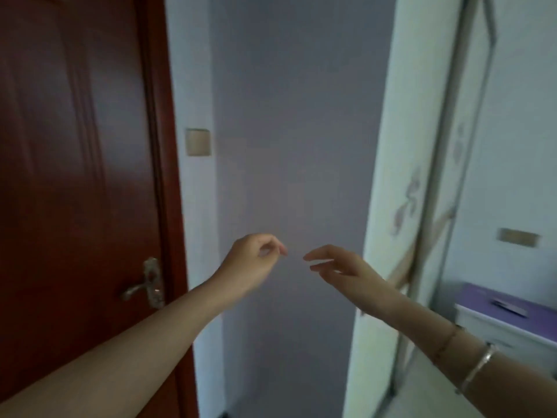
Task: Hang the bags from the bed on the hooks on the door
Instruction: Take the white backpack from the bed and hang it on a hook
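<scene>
Hands are both empty at lower centre of the frame: the left hand [250, 263] has its fingers curled loosely inward, the right hand [343, 267] has its fingers spread apart, and neither grip closes on anything. Bags, bed and hooks are all out of view; only the dark red door [75, 146] fills the left of the frame, with its handle [144, 285] at lower left. The likely fault is a wasted reach, since neither a bag nor a hook can be located without turning the head.
</scene>
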`<state>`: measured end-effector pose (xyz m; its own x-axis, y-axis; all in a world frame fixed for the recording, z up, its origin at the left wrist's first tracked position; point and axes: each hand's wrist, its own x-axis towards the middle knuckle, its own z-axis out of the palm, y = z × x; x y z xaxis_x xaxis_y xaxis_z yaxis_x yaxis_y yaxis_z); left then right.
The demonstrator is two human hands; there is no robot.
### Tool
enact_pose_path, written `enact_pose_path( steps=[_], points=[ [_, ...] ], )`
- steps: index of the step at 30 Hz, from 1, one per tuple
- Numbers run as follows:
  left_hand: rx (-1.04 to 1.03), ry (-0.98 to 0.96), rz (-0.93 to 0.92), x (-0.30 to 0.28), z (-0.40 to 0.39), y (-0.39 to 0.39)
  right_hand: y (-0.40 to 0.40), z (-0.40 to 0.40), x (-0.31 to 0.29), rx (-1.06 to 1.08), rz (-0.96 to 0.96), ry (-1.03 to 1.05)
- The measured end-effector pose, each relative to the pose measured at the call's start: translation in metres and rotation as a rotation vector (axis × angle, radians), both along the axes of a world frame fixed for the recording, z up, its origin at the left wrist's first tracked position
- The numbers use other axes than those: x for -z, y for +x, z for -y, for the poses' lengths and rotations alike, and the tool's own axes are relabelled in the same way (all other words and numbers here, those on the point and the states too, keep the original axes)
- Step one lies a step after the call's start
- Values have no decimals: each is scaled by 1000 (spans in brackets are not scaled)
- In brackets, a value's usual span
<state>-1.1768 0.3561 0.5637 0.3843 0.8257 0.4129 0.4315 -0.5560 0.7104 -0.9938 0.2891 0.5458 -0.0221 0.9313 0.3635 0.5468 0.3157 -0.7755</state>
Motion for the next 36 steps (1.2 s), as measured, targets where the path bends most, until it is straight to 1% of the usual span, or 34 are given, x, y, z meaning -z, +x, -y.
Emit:
enact_pose_path(
  steps=[4, 6, 10, 13, 16, 19, 22, 24, 29, 32, 34, 36],
  points=[
    [190, -93, 6, 29, 41, 104, 93, 71, 27, 174, -71, -51],
    [283, -164, 13, 45, 63, 153, 135, 107, 39, 256, -81, -68],
    [502, -294, 39, 75, 130, 276, 238, 201, 64, 435, -71, -132],
    [640, -335, 19, 94, 180, 361, 304, 266, 82, 566, -65, -178],
    [776, -368, -15, 109, 227, 437, 361, 326, 99, 715, -108, -196],
    [909, -392, -92, 130, 267, 507, 410, 379, 118, 855, -171, -204],
    [1008, -464, -155, 157, 300, 577, 458, 425, 144, 995, -220, -225],
    [1047, -511, -191, 175, 315, 613, 486, 446, 163, 1077, -246, -249],
    [1193, -580, -317, 225, 350, 719, 555, 492, 213, 1325, -395, -289],
    [1360, -607, -436, 252, 375, 788, 587, 519, 240, 1514, -530, -272],
    [1451, -592, -541, 268, 393, 820, 593, 538, 254, 1653, -612, -278],
    [1534, -571, -635, 279, 412, 847, 594, 559, 267, 1776, -652, -268]
  ],
)
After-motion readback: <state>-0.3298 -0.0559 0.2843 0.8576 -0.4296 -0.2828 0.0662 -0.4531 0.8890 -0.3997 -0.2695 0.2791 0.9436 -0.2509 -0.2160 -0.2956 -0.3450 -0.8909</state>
